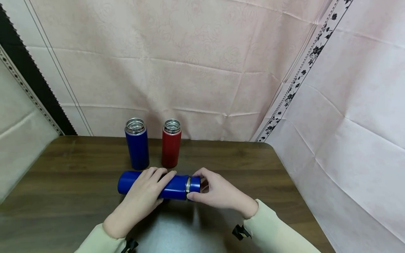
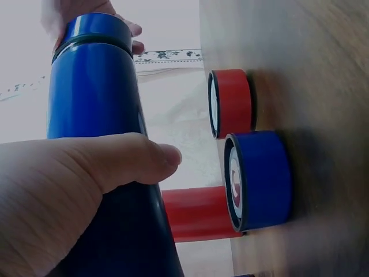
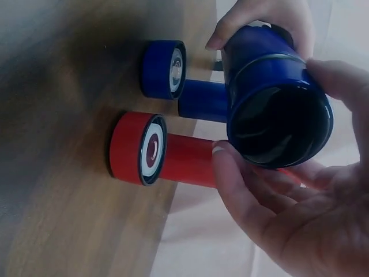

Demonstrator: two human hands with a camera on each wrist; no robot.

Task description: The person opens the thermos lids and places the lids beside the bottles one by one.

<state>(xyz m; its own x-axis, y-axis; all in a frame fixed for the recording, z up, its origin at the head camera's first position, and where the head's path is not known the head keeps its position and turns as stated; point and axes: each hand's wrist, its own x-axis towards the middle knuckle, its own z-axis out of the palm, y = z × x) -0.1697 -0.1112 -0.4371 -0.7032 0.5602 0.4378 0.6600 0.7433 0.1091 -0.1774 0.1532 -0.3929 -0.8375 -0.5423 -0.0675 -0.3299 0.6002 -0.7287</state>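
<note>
A blue thermos flask (image 1: 175, 188) is held on its side above the table. My left hand (image 1: 147, 193) grips its body, with the thumb (image 2: 138, 158) across it in the left wrist view. At its right end, my right hand (image 1: 215, 189) pinches the blue cap (image 1: 195, 184) between thumb and fingers. A metallic ring shows between cap and body. Seen from the right wrist, the cap end is dark and hollow. Below the flask, a blue lid (image 2: 259, 180) and a red lid (image 2: 233, 104) rest on the table; the head view hides both.
Behind the held flask stand a blue flask (image 1: 137, 149) and a red flask (image 1: 171, 149), both upright with bare metal mouths. The brown wooden table (image 1: 79, 196) ends at a pale cloth backdrop (image 1: 202, 88), with more cloth at both sides.
</note>
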